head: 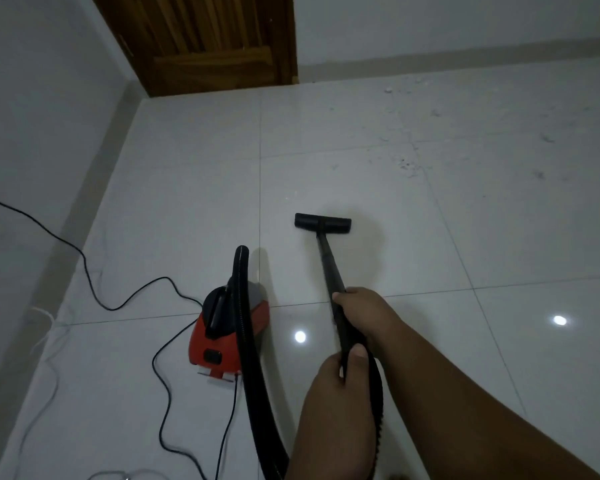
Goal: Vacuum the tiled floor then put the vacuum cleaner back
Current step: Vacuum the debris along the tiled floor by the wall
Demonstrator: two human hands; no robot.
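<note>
Both hands grip the wand (329, 268) (floor head (323, 223) on tiles)

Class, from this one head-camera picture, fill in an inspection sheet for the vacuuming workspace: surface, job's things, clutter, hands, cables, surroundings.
Surface: glossy pale tiled floor, two ceiling-light reflections.
Job's things: red and black vacuum cleaner on the floor, left of the hands; black hose arching up from it; black wand ending in a floor head flat on the tiles.
Clutter: dust and crumbs far right, beyond the floor head.
Hands: right hand shut on the wand; left hand shut on it lower down.
Cables: black cord looping from the left wall to the cleaner; a white cord at the left edge.
Surroundings: wooden door, white walls.
</note>
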